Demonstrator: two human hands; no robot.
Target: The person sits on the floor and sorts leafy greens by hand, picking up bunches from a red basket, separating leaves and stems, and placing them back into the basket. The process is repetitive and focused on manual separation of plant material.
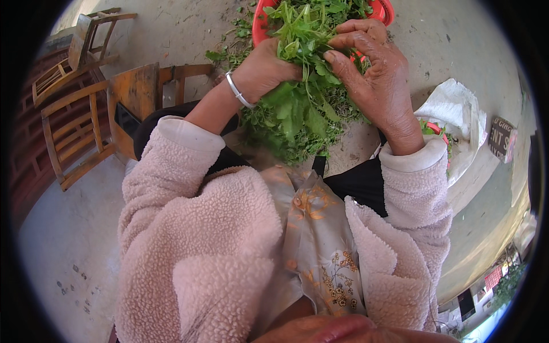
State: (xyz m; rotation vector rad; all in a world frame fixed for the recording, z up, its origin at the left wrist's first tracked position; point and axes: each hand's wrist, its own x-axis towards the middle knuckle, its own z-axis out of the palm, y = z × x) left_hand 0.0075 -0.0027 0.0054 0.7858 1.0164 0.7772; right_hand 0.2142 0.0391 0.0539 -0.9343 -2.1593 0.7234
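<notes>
My left hand [268, 70], with a silver bangle at the wrist, grips a bunch of leafy greens [306, 51] by the stems. My right hand [373, 64] is at the bunch's right side, thumb and fingers bent and a little apart; whether they pinch a stem cannot be told. Long leaves hang down from the bunch towards me. Behind the greens stands a red plastic basket [259, 25] holding more leaves. Below my hands a heap of loose greens [296, 148] lies on the ground between my knees.
Wooden chairs [70, 133] stand at the left, a dark flat device [126, 120] on one seat. On the right are a white woven sack [461, 103], a second red container [435, 127] with greens, partly hidden, and a box bearing writing [502, 139].
</notes>
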